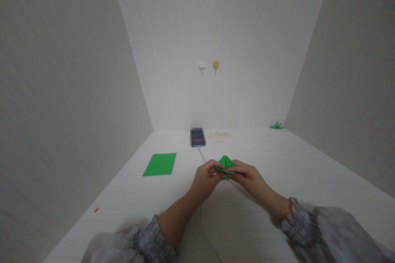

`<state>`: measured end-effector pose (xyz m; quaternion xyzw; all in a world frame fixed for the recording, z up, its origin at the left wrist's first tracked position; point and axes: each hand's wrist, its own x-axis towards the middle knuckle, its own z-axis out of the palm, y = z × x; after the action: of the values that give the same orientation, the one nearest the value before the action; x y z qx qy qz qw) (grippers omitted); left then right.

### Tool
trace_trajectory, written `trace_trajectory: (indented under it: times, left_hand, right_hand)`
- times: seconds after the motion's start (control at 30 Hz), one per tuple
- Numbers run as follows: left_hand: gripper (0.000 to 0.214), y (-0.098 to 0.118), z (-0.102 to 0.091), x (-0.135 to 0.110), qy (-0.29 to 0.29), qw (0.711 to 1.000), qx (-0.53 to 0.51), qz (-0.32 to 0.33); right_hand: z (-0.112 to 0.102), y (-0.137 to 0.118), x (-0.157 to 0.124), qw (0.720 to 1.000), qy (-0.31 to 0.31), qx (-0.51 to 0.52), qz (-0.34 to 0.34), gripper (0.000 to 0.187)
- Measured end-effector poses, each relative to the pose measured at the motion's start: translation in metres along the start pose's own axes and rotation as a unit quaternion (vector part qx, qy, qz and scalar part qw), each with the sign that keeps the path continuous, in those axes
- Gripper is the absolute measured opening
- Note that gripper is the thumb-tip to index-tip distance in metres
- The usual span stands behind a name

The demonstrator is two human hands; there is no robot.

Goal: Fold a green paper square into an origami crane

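Centrally, the folded green paper piece [226,164] is partly hidden: its lower edges sit behind the fingertips, so the full outline cannot be made out. The dark rectangular object [197,137] at the rear of the white bench [277,164] is blurred; its type cannot be told. A thin grey cable [202,218] runs from it toward the viewer and is cut off at the lower frame edge. The small green folded item [277,125] at the far right corner is too small to identify.

The visible part of the green paper piece shows a pointed, triangular upper flap with crisp creases.

The piece is raised just above the bench, between both hands. The left hand [206,178] pinches its left side; the right hand [245,174] pinches its right side. Both hands are closed on the paper, fingertips nearly meeting. A flat green paper sheet [160,164] lies on the bench, well apart to the left.
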<state>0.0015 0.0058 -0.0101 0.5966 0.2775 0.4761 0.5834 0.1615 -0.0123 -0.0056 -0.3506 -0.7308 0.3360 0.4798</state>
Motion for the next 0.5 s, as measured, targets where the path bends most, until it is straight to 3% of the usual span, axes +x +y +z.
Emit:
trace_trajectory:
  times: [0.2, 0.5]
  left_hand:
    - [0.014, 0.003, -0.004, -0.003, -0.005, 0.994, 0.083, 0.068]
    - [0.015, 0.004, -0.017, -0.006, -0.111, 0.960, 0.199, 0.161]
  right_hand:
    - [0.001, -0.006, 0.002, 0.999, 0.008, 0.051, 0.004, 0.010]
    - [0.002, -0.009, 0.001, 0.995, -0.043, 0.089, 0.022, 0.015]
